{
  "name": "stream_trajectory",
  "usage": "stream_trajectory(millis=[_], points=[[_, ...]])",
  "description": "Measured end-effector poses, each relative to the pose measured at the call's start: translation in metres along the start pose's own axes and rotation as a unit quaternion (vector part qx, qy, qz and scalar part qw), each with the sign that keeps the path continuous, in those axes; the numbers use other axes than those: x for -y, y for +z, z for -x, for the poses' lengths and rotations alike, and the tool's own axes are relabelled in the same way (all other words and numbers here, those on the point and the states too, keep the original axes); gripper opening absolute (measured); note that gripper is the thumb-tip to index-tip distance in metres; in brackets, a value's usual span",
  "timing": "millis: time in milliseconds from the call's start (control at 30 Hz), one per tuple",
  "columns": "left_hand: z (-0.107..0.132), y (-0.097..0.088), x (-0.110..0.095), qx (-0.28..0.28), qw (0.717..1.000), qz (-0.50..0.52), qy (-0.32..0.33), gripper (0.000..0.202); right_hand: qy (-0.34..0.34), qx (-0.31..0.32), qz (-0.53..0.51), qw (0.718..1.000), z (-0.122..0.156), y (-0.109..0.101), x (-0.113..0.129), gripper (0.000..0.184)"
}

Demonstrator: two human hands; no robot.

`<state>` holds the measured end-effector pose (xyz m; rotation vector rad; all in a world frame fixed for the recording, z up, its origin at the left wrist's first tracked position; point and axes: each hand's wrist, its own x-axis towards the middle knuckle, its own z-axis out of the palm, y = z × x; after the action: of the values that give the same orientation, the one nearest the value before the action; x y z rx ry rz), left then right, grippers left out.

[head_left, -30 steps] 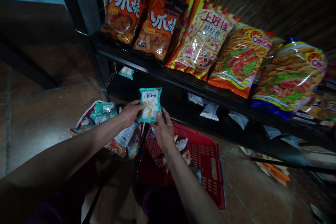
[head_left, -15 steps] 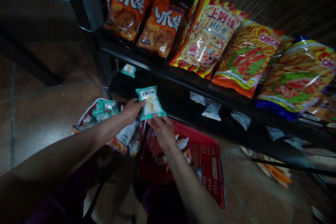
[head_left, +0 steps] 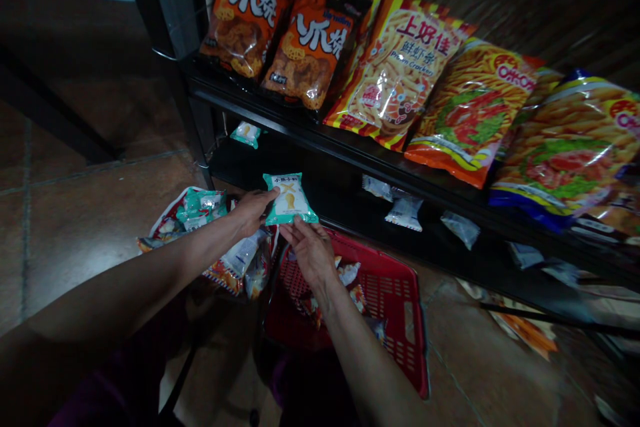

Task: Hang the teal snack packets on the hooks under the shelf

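Teal and white, the small packet [head_left: 290, 203] hangs between our two hands at the front edge of the lower shelf [head_left: 335, 190], nearer that shelf's left end than its right. Our left hand [head_left: 254, 208] is partly closed on it, the thumb laid over the packet's left side and the fingers mostly hidden. Our right hand [head_left: 313, 250] is loosely open, palm turned up, with its fingertips at the packet's bottom edge; how firmly they grip we cannot tell. Nor can we make out whether the packet touches the shelf.

At the back left corner of the lower shelf lies a teal packet [head_left: 246, 134]. Silvery packets [head_left: 404, 211] lie along the same shelf to our right, and between them and our fingers a dark strip of shelf gives us sideways room. Overhead, our reach is bounded by the front edge of the upper shelf [head_left: 290, 121], where two orange bags [head_left: 245, 20], the prawn crackers bag [head_left: 395, 73] and other large bags lean in a row.

Below our right forearm, the red basket [head_left: 395, 280] holds several packets, its far rim near the shelf's edge. Just left of it, under our left forearm, is a heap of packets [head_left: 243, 257].
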<state>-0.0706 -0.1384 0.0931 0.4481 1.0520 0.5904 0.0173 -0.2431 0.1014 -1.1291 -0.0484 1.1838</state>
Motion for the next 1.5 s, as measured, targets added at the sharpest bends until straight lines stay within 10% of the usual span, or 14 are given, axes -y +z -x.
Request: stream_trajectory(millis=[800, 1500], points=[[0.011, 0.005, -0.013, 0.036, 0.998, 0.036, -0.027, 0.009, -0.033, 0.02, 0.004, 0.999, 0.0, -0.001, 0.003, 0.02], [0.022, 0.006, -0.017, 0.099, 0.995, 0.015, 0.029, 0.042, -0.015, -0.002, 0.05, 0.999, -0.002, -0.005, -0.002, 0.027]])
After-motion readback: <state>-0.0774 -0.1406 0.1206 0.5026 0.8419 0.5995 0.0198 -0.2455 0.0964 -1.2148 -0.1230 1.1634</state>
